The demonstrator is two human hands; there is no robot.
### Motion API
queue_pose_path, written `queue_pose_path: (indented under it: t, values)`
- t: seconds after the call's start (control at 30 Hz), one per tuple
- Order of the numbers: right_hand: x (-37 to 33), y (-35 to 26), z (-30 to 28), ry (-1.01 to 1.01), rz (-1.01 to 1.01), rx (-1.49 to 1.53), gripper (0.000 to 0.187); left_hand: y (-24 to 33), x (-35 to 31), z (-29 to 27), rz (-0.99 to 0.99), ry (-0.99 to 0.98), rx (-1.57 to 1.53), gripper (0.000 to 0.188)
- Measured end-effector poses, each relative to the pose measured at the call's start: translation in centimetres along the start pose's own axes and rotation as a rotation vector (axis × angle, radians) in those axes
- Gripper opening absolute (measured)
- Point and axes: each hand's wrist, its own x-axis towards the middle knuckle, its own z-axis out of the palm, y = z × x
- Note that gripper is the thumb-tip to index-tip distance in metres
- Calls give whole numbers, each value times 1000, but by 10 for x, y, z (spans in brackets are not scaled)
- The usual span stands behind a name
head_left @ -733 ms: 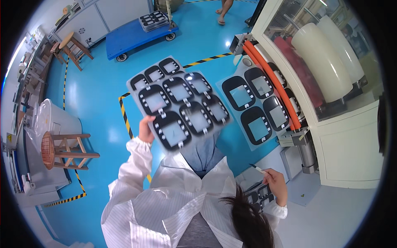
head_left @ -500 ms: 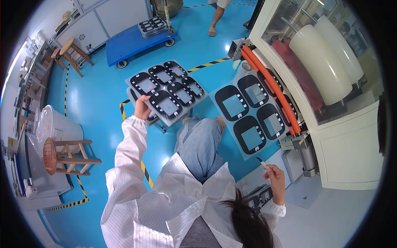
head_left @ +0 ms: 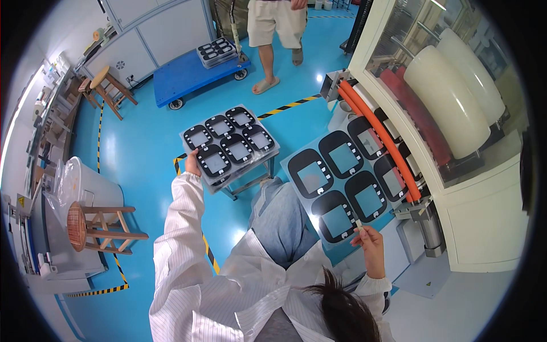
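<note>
My left hand (head_left: 194, 163) is at the left edge of a stack of clear sheets (head_left: 229, 153) printed with black rounded frames, thumb on top, closed on the edge of the top sheet. The stack rests on a low metal stand (head_left: 250, 179). In my right hand (head_left: 370, 245) I pinch a small knife (head_left: 358, 224) with a pale handle; its dark blade, seen earlier, is hard to make out now. The knife is at the near corner of another printed sheet (head_left: 343, 181), which extends from under an orange roller (head_left: 383, 137) on the machine.
A person in pale shorts (head_left: 277, 23) stands at the far side, beside a blue flat cart (head_left: 194, 80) carrying more sheets. Large white rollers (head_left: 444, 102) sit behind the machine's window at right. At left are a wooden stool (head_left: 102, 225) and a white bin (head_left: 94, 182).
The sheet in my left hand has come down flat onto the stack. My right hand has moved forward and left to the sheet at the machine. The other person has stepped further into view.
</note>
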Motion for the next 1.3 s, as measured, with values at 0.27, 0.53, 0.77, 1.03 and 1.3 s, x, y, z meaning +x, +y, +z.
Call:
queue_pose_path:
  t: [0.27,0.53,0.77,1.03,1.3]
  values:
    - [-28,2,56,-24,-34,102,25,24,-28,-62,325,244,518,35]
    - [-9,-13,57,-165,-25,81,25,-41,-201,52,-228,-995,303,63]
    - [0,-14,31,-330,116,29,22,-80,-282,134,-368,-1003,-222,81]
    - [45,-35,22,103,-334,-421,25,-69,-291,114,-382,-898,-169,77]
    - [145,-39,48,260,-657,-794,29,-46,-309,91,-300,-786,-19,71]
